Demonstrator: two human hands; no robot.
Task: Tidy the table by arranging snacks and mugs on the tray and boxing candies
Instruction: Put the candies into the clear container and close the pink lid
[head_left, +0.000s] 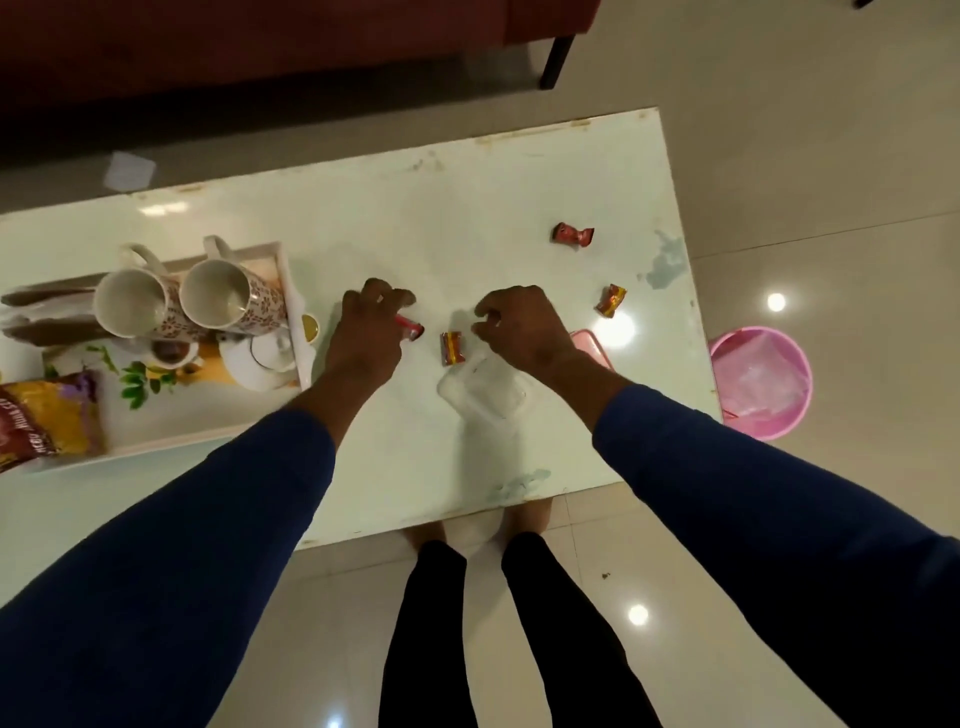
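I log left hand (369, 332) pinching a red candy (410, 327) left of the clear box (483, 389) | right hand (524, 327) curled, empty, above box | wrapped candy (452, 349) at box's far edge | mugs (182, 301) on tray (291, 291), far left of box, on desk (441, 218).

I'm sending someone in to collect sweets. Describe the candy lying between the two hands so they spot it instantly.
Start at the white table. Between the left hand and right hand lies a red-and-yellow wrapped candy, just beyond the clear plastic box. Unlike the others, it lies untouched between the hands, not out by the table's right edge.
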